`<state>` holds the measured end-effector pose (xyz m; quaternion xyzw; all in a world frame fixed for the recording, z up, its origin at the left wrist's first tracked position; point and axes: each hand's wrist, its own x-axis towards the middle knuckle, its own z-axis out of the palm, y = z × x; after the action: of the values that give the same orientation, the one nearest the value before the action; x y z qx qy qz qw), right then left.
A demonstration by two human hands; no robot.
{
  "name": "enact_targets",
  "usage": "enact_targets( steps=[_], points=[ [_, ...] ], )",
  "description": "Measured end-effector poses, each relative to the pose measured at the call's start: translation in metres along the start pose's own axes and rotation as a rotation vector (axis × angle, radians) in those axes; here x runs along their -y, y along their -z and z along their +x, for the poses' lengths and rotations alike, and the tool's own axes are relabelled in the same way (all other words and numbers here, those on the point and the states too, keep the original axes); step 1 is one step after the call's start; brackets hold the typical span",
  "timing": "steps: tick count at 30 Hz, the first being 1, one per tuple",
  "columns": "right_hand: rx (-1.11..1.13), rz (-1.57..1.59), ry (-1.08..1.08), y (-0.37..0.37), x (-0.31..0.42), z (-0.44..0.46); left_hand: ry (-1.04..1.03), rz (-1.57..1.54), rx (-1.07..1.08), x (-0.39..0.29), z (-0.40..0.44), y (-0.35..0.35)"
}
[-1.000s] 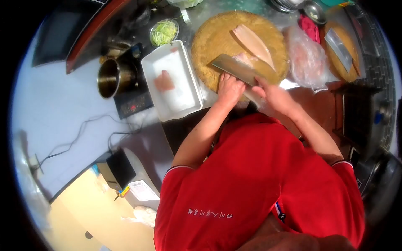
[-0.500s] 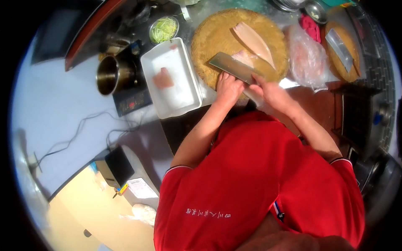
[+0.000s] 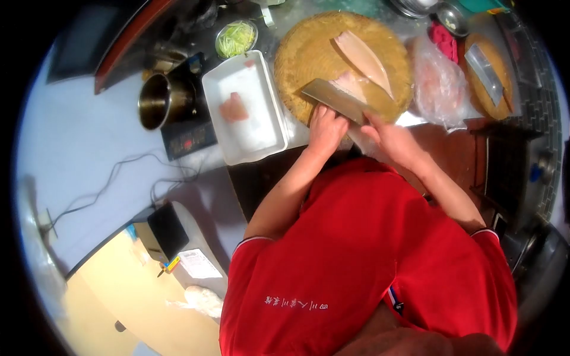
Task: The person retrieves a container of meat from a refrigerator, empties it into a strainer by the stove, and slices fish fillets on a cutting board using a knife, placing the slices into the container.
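A wide cleaver [image 3: 335, 101] lies slantwise over the near part of the round wooden chopping board [image 3: 303, 47], and my right hand [image 3: 392, 139] is closed round its handle end. Close against the near side of the blade is my left hand [image 3: 326, 127], fingers bent together and pointing down at the board; whatever lies under them is hidden. Just beyond the blade is a small pale piece of flesh [image 3: 349, 85]. Farther back on the board rests a long pale pink fillet [image 3: 363, 59].
Left of the board stands a white tray [image 3: 252, 130] with pink pieces inside, near a bowl of shredded greens [image 3: 236, 39] and a metal pot [image 3: 155, 102]. At right are a plastic bag of meat [image 3: 438, 86], a red cloth [image 3: 443, 40] and a second board with another cleaver [image 3: 484, 74].
The view has shifted slightly. The small flesh piece beyond the blade shows more than before. Both hands keep nearly the same place and hold.
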<state>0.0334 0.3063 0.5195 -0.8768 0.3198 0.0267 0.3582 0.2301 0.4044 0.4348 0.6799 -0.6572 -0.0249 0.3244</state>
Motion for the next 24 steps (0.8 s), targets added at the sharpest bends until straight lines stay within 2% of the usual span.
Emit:
enact_targets(
  steps=[4, 7, 12, 18, 22, 24],
  points=[
    [0.163, -0.089, -0.145, 0.018, 0.017, -0.024, 0.026, -0.039, -0.048, -0.002, -0.001, -0.003],
    [0.005, 0.02, 0.01, -0.001, -0.001, -0.01, 0.014, -0.048, -0.057, -0.002, 0.002, 0.0],
    [0.022, 0.043, -0.019, -0.009, 0.0, 0.006, 0.006, -0.044, -0.049, -0.001, -0.001, 0.0],
    [0.024, 0.028, -0.042, -0.008, 0.003, 0.004, -0.109, -0.186, 0.23, 0.015, -0.008, 0.031],
    [0.002, -0.032, -0.012, -0.002, 0.008, -0.009, -0.115, -0.17, 0.205, 0.027, -0.008, 0.019],
    [0.064, -0.034, -0.062, 0.01, 0.018, -0.028, -0.134, -0.134, 0.206, 0.032, -0.012, 0.008]
  ],
)
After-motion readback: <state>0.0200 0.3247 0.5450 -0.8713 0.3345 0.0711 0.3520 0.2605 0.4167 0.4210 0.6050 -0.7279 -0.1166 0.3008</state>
